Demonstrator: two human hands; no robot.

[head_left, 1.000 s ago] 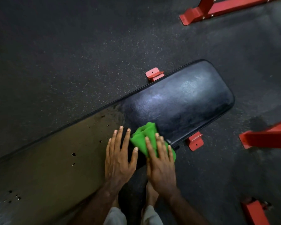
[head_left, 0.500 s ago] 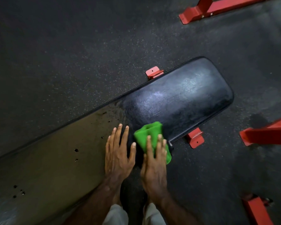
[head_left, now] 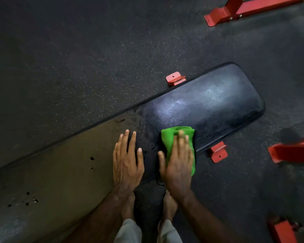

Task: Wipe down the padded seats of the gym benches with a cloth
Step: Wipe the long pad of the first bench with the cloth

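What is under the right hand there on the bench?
A bunched green cloth lies under the right hand, pressed flat onto the black bench pad. The cloth's middle and the pad beneath it are covered.

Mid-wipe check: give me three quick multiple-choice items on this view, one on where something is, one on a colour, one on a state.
1. Where is the cloth?
A. on the floor
B. under the right hand on the bench pad
C. draped over a red frame

2. What colour is the cloth?
A. green
B. white
C. blue

3. How does the left hand lie?
A. gripping the cloth
B. raised off the bench
C. flat on the pad, fingers straight

Key: 1 B, the right hand presses it onto the pad; 2 A, bright green shows around the fingers; 3 C, it rests spread beside the cloth and holds nothing.
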